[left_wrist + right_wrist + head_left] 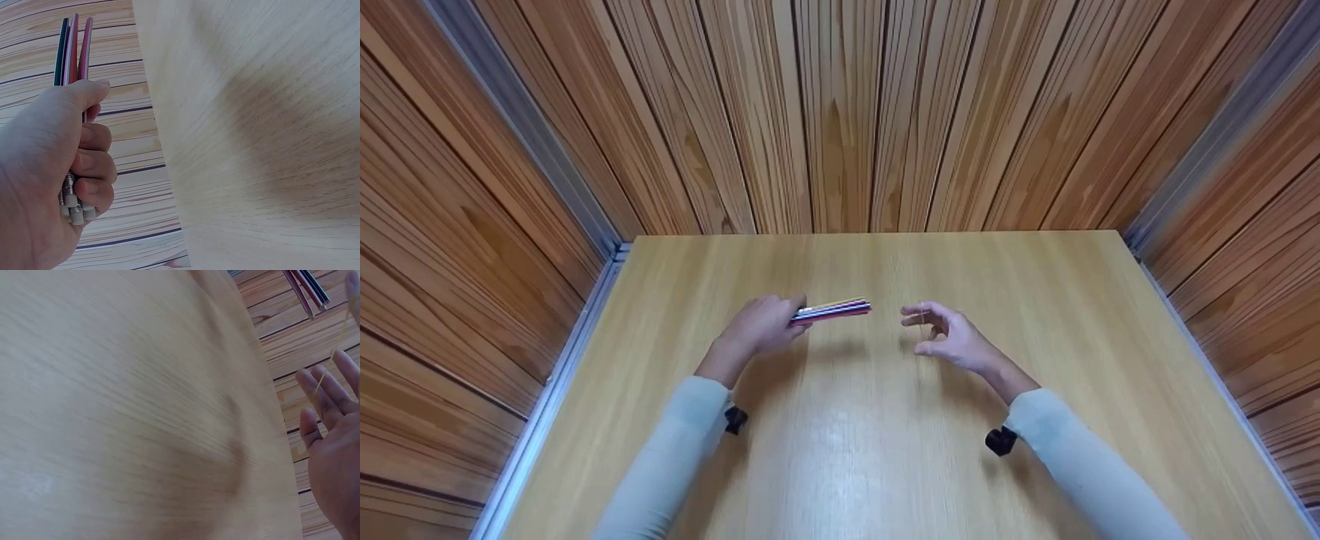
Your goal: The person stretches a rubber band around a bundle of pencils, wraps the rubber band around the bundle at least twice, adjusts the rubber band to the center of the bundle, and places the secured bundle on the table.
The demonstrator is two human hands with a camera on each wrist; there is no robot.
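Observation:
My left hand (765,322) grips a bundle of pencils (840,309) above the table, their far ends pointing right toward my other hand. Seen from the left wrist, the fingers wrap around the pencils, and white erasers (77,215) with metal bands stick out below the little finger. Dark, pink and red shafts (71,50) show above the thumb. My right hand (956,341) is held a short way right of the pencil ends, thumb and fingers spread apart. A thin yellow rubber band (319,384) stretches across its fingers and thumb.
The wooden table (855,450) lies under both hands. Wood-plank walls (840,120) rise at the back and both sides, with grey metal rails (547,142) at the corners. A small black device (1000,441) sits at each wrist.

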